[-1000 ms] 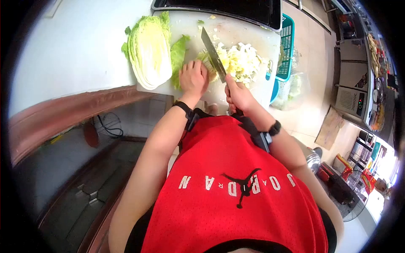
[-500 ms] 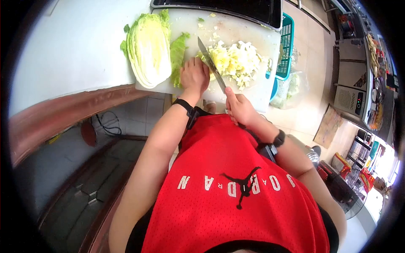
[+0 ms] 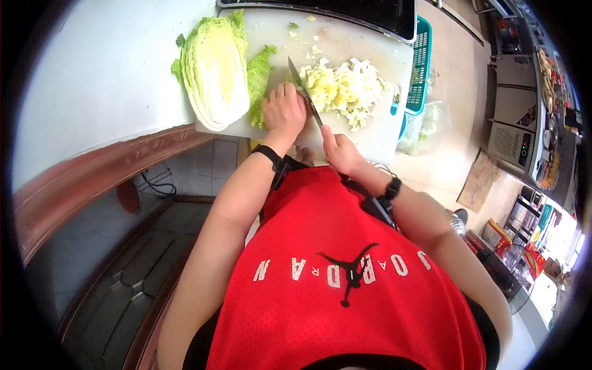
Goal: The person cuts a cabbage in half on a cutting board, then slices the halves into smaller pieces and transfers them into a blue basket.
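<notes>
My right hand (image 3: 343, 152) is closed around the handle of a kitchen knife (image 3: 306, 92), whose blade points away from me and slightly left. Against the blade's left side, my left hand (image 3: 284, 107) presses down with bent fingers on cabbage leaves, mostly hidden beneath it. A loose green leaf (image 3: 259, 77) lies just left of that hand. To the right of the blade spreads a pile of chopped cabbage (image 3: 345, 86). Half a napa cabbage (image 3: 216, 77), cut face up, rests at the left edge of the white cutting board (image 3: 370, 139).
A black tray (image 3: 345, 13) borders the board's far side. Beyond its right edge are a teal plastic basket (image 3: 420, 68) and a clear bag (image 3: 431, 126) with greens. The white countertop (image 3: 117, 74) extends left; a metal appliance (image 3: 512, 145) stands at far right.
My right hand and the knife have shifted left, bringing the blade up close to my left hand's fingers. The left hand stays nearly where it was.
</notes>
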{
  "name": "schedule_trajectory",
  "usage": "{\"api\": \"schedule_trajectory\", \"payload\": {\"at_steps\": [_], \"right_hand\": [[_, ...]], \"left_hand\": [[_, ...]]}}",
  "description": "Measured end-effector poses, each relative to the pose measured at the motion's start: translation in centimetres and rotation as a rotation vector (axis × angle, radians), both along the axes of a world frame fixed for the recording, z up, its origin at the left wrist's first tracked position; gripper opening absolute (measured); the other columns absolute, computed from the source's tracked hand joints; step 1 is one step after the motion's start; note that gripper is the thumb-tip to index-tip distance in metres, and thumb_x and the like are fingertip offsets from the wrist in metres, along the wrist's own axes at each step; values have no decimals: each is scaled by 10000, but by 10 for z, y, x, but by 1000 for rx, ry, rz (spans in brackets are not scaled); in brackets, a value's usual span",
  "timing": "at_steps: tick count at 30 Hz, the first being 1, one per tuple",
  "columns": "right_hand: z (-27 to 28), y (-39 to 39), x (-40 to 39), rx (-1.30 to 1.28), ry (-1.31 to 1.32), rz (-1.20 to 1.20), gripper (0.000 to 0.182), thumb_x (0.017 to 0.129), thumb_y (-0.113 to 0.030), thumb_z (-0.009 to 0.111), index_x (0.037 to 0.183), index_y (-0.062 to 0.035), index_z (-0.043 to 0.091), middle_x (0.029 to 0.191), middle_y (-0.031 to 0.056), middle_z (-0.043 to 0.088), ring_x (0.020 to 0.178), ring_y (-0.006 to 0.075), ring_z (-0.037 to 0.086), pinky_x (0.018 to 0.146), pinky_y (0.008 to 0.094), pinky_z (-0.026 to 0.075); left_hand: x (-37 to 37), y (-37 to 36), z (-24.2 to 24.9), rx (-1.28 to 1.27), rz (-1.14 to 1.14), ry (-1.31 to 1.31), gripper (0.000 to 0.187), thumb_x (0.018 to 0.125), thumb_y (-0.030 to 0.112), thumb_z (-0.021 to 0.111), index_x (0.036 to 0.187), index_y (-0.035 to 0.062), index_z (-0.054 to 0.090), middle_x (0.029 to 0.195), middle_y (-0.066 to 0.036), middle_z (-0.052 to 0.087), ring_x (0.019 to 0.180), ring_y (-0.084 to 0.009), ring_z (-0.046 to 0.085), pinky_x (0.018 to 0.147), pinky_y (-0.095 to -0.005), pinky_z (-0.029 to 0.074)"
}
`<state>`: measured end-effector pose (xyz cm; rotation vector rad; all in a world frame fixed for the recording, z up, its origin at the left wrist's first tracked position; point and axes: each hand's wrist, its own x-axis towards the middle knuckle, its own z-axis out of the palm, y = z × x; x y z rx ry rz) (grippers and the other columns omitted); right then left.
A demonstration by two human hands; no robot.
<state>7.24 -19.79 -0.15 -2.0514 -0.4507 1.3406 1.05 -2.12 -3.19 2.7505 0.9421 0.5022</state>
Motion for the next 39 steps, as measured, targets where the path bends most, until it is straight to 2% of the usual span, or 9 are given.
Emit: {"api": "schedule_trajectory", "payload": {"at_steps": [2, 5, 9, 10, 11, 13, 18, 20, 39], "right_hand": [[-1, 16, 3, -21, -35, 16, 818, 1055, -597, 340, 870, 119, 690, 802, 336, 666, 903, 461, 688, 884, 486, 513], [2, 38, 13, -61, 65, -55, 823, 1043, -619, 352, 876, 111, 693, 775, 332, 663, 824, 453, 695, 816, 490, 535], [-4, 38, 21, -5, 36, -107, 806, 1039, -635, 359, 775, 55, 680, 652, 212, 641, 598, 315, 666, 609, 436, 543], [14, 37, 24, -29, 139, -126, 776, 1045, -621, 364, 693, 21, 619, 593, 136, 585, 488, 244, 590, 510, 394, 503], [29, 33, 23, -27, 141, -118, 776, 1045, -621, 364, 693, 21, 619, 593, 136, 585, 488, 244, 590, 510, 394, 503], [53, 23, 25, -7, 300, -174, 658, 1041, -632, 385, 683, -84, 445, 522, 23, 407, 378, 148, 404, 374, 315, 365], [84, 9, 18, 68, 188, -101, 665, 1055, -617, 363, 686, -70, 454, 523, 30, 413, 380, 147, 412, 382, 307, 370], [88, 11, 12, 129, 149, -120, 676, 1056, -616, 360, 683, -61, 462, 525, 31, 419, 382, 145, 416, 387, 308, 377], [81, -31, -4, -58, 113, 35, 716, 1069, -610, 301, 656, -54, 483, 549, 51, 466, 430, 169, 453, 441, 313, 399]], "left_hand": [[1, 0, 0, -34, 16, 1, 144, 915, 206, 574, 980, 77, 569, 964, -114, 636, 893, -333, 636, 750, -510, 466], [0, -1, 10, -58, 15, 60, 145, 933, 213, 553, 973, 74, 566, 981, -127, 640, 900, -347, 637, 774, -510, 463], [1, 3, 16, -90, 43, 2, 178, 962, 244, 531, 969, 69, 560, 975, -140, 643, 903, -363, 636, 793, -520, 454], [-1, 4, 21, -125, 27, -26, 199, 977, 254, 518, 980, 62, 570, 973, -145, 651, 911, -371, 638, 800, -526, 452], [-4, 3, 25, -164, 7, -53, 221, 991, 264, 505, 992, 56, 580, 971, -150, 658, 919, -378, 639, 807, -531, 449], [-10, 6, 32, -157, 21, -39, 240, 999, 271, 499, 999, 52, 596, 968, -154, 664, 931, -379, 641, 808, -535, 452], [-26, 14, 30, -221, 72, 64, 297, 1032, 303, 463, 1058, 61, 633, 1085, -177, 679, 971, -399, 638, 833, -501, 487], [-28, 10, 22, -176, 50, 45, 275, 1008, 304, 514, 977, 65, 646, 974, -145, 673, 945, -365, 647, 782, -527, 482], [-22, -6, -12, 10, 109, -110, 105, 911, 210, 626, 899, 113, 665, 857, -95, 606, 788, -313, 642, 616, -457, 506]]}}
